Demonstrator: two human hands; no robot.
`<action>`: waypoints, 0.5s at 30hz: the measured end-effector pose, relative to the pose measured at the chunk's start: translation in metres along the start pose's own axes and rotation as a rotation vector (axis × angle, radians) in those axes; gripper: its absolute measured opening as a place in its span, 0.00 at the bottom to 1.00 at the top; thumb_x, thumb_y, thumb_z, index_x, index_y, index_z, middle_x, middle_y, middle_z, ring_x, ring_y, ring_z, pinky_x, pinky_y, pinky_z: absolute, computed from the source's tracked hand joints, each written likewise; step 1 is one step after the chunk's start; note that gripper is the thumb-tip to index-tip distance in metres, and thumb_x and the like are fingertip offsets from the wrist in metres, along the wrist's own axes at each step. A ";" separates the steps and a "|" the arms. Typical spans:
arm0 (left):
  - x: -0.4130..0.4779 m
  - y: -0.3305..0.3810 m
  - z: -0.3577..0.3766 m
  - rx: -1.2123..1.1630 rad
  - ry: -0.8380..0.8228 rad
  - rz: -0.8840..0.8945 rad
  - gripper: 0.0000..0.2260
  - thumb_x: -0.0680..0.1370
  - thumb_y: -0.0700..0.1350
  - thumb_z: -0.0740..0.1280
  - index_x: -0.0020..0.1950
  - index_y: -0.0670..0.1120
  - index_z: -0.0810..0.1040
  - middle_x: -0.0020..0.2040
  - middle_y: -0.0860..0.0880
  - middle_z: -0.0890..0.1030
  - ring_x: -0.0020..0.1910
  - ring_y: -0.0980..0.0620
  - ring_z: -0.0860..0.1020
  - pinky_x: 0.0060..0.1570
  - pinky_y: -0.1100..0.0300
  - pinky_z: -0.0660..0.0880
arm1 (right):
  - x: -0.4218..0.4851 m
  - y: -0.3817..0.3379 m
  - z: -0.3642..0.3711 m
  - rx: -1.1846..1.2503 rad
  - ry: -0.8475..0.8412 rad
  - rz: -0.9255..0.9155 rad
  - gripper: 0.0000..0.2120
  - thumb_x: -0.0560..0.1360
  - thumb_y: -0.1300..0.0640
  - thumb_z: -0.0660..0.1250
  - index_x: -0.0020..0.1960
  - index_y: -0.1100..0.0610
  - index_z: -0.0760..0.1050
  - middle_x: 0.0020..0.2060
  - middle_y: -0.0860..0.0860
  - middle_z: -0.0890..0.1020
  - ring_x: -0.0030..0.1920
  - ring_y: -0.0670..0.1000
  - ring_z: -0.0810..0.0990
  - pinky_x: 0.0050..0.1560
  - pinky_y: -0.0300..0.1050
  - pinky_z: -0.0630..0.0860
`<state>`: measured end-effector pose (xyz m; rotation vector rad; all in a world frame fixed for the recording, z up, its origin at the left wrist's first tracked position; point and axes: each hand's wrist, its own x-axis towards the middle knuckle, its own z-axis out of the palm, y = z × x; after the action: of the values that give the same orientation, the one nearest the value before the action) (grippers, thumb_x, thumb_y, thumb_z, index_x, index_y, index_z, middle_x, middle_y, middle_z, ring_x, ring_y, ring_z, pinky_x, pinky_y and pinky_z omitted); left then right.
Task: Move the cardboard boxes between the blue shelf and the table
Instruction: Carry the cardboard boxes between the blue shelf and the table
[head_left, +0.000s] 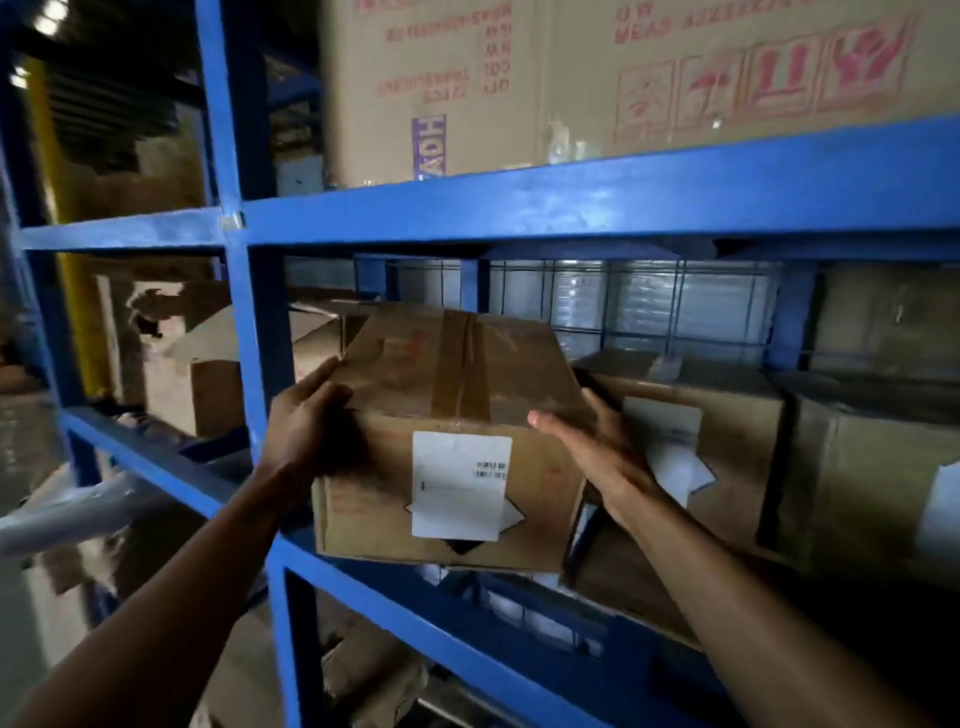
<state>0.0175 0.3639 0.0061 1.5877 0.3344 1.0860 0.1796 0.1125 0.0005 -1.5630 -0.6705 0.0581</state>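
A taped cardboard box (457, 379) with a white label on its front sits at the edge of the blue shelf (571, 202), on the middle level. My left hand (311, 421) grips its upper left corner. My right hand (597, 452) presses flat against its right side, wedged between it and a second labelled box (727, 415). The first box juts out a little past the shelf's front beam. A third box (862, 478) stands further right on the same level.
A large printed carton (571, 78) fills the level above. A blue upright post (254, 338) stands just left of my left hand. Torn cartons (208, 364) lie in the bay to the left. Wire mesh backs the shelf. More cardboard lies on the level below.
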 end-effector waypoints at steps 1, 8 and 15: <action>0.012 -0.007 -0.005 -0.024 -0.017 -0.006 0.20 0.81 0.42 0.62 0.73 0.49 0.71 0.55 0.51 0.80 0.51 0.56 0.77 0.53 0.63 0.72 | 0.001 -0.006 0.010 -0.020 0.018 -0.002 0.24 0.70 0.50 0.77 0.61 0.43 0.69 0.48 0.39 0.78 0.44 0.39 0.76 0.43 0.37 0.72; 0.083 -0.050 -0.017 -0.117 -0.139 -0.055 0.17 0.82 0.44 0.60 0.70 0.51 0.74 0.59 0.47 0.81 0.55 0.50 0.80 0.59 0.56 0.75 | 0.021 -0.003 0.059 -0.137 0.131 0.009 0.24 0.69 0.50 0.78 0.63 0.47 0.74 0.53 0.47 0.84 0.51 0.47 0.83 0.54 0.44 0.78; 0.148 -0.099 0.004 -0.138 -0.118 -0.018 0.17 0.82 0.43 0.61 0.72 0.48 0.72 0.64 0.49 0.78 0.61 0.53 0.76 0.62 0.60 0.71 | 0.055 0.014 0.084 -0.328 0.192 0.038 0.47 0.65 0.44 0.79 0.77 0.47 0.60 0.62 0.44 0.76 0.61 0.47 0.76 0.57 0.39 0.73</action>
<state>0.1321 0.4993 -0.0126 1.5152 0.1907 0.9757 0.1939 0.2128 -0.0041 -1.8684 -0.5153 -0.1799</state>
